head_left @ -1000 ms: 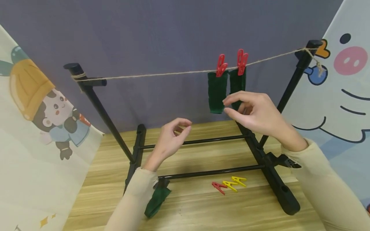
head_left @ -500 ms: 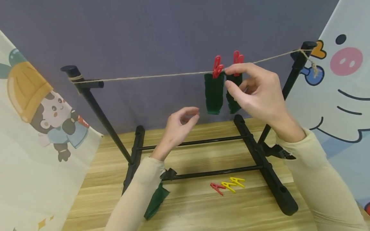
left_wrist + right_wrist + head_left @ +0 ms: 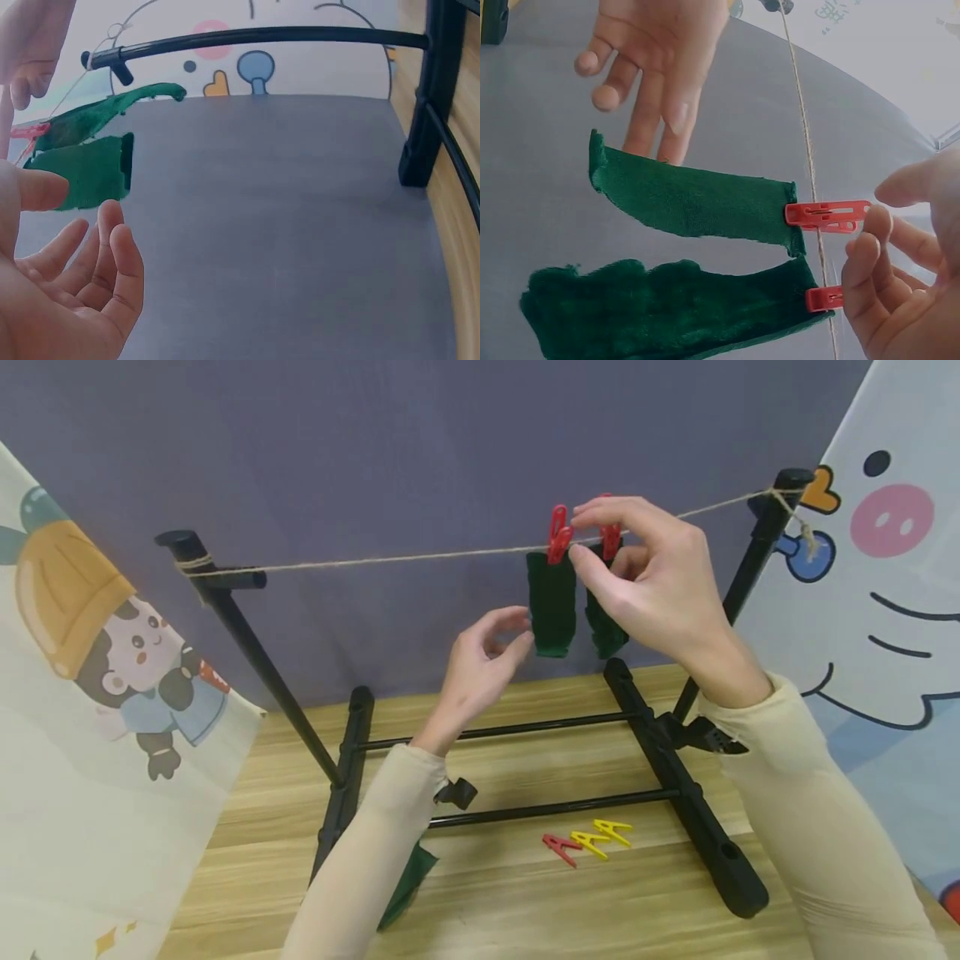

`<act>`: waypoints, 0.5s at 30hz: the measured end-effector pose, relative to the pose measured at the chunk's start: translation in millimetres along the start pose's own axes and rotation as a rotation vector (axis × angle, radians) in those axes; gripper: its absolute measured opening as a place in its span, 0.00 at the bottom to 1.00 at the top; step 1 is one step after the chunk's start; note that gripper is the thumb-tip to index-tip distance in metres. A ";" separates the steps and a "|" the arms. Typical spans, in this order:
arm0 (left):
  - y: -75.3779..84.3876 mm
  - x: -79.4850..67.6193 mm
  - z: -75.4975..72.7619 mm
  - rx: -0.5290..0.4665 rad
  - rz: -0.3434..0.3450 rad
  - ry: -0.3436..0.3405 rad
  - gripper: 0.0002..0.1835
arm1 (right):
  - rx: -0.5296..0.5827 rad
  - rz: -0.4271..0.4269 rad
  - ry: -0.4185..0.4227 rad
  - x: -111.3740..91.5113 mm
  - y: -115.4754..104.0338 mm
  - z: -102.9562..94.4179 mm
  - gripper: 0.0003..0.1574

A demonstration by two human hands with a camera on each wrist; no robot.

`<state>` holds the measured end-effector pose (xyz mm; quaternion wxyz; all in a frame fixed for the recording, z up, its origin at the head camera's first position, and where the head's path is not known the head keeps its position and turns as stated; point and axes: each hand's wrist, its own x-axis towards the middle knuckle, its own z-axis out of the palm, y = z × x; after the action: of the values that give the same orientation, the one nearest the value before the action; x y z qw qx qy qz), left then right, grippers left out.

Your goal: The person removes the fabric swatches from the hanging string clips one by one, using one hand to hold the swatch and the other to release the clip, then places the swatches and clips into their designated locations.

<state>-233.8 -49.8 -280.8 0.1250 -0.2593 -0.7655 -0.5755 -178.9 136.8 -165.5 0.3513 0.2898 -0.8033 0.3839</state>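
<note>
Two dark green cloth pieces hang from a twine line [image 3: 420, 557], each under a red clothespin. My left hand [image 3: 483, 664] is beside the lower left edge of the left green cloth [image 3: 552, 606], fingers loosely bent and apart; in the right wrist view its fingertips overlap the cloth's edge. My right hand [image 3: 660, 581] is up at the line, its thumb and fingertips parted right by the handles of the left clothespin [image 3: 829, 214]. It partly covers the right green cloth [image 3: 667, 307] and the second clothespin [image 3: 823, 298] in the head view.
A black frame [image 3: 738, 868] with two uprights carries the line. On the wooden table lie a red clothespin [image 3: 561, 850] and two yellow clothespins [image 3: 613, 831]. Another green cloth [image 3: 408, 881] lies at front left, partly behind my left sleeve [image 3: 367, 852].
My right hand has risen from beside the hanging cloths to the left clothespin. My left hand has moved up and right to the left cloth's edge.
</note>
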 end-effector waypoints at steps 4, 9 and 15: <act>-3.0 8.4 2.6 -0.027 0.020 0.014 0.18 | 0.017 0.025 -0.029 2.6 -4.9 0.6 0.18; 5.1 14.4 5.9 -0.050 0.057 0.025 0.19 | -0.002 0.033 -0.053 2.9 -5.6 0.2 0.22; 10.8 17.9 7.2 -0.048 0.078 0.044 0.18 | -0.056 0.013 -0.064 6.4 13.6 3.0 0.27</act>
<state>-242.1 -36.3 -265.5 0.1578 -0.2793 -0.7379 -0.5938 -193.7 140.5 -167.4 0.3309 0.2866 -0.8264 0.3541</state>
